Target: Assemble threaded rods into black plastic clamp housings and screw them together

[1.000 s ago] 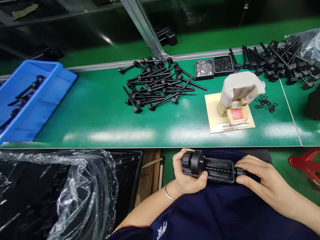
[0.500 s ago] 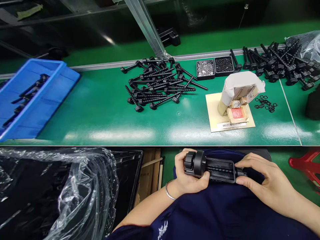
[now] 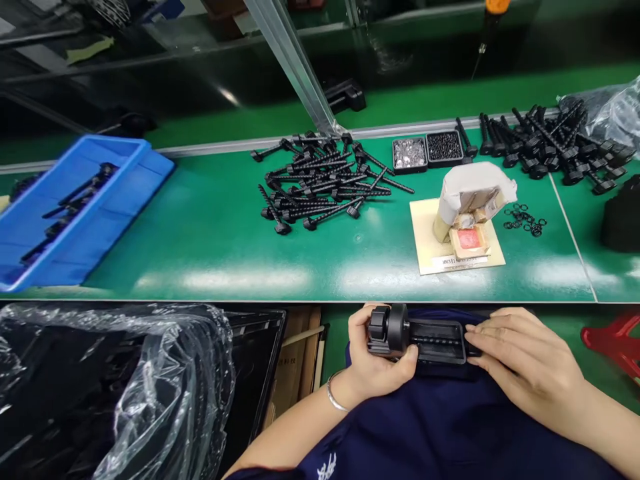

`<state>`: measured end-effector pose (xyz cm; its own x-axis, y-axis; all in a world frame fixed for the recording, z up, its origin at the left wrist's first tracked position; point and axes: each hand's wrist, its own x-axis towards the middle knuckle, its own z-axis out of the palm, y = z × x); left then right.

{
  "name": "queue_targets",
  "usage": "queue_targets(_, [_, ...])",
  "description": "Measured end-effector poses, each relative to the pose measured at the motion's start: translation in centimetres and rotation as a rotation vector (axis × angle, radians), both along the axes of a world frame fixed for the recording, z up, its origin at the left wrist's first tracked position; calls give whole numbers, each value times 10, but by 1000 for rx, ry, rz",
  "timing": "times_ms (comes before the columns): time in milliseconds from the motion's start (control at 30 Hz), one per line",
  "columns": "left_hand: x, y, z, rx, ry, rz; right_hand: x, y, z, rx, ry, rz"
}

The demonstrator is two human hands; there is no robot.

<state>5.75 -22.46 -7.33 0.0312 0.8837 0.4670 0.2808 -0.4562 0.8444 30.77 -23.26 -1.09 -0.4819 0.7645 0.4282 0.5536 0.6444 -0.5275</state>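
Over my lap, my left hand is wrapped round the wide, knobbed end of a black plastic clamp-like part. A threaded rod lies lengthwise inside that part's open rectangular frame. My right hand pinches the narrow tip at the frame's right end, and its fingers mostly cover that tip. On the bench beyond lies a heap of black threaded screws with knob heads. A beige stand with a red pad is the nearest bench item to my hands, with small black rings beside it.
A blue bin holding black parts stands on the left of the green bench. Two small trays of tiny parts sit at the back, left of another screw pile. Clear plastic sheeting covers a black crate lower left.
My right hand's fingers have closed further over the clamp-like part's narrow tip, hiding more of it. My left hand keeps its hold. The camera view has shifted slightly.
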Motion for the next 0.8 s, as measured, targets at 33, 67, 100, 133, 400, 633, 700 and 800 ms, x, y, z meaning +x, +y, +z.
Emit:
queue_targets(33, [0,1,7,-17,17,5,-1,1,6,34,-49,-1])
queue_targets(67, [2,4,15,-43,36,13,-3,2,13,68,-105,-9])
queue_targets(100, [3,7,24,-82,55,25,-6,3,21,114,-159,-17])
queue_targets(133, [5,11,34,-134,72,30,-11,5,29,175,-212,-9])
queue_targets(400, [24,35,121,-390,-9,-329,-50,28,56,572,-326,-189])
queue_targets(633, [30,36,146,24,115,-278,-28,51,77,296,-28,-303])
queue_targets(700, [36,45,149,135,169,-262,-21,62,86,322,4,-311])
queue_targets(800, [45,65,157,279,249,-293,-12,82,90,296,112,-302])
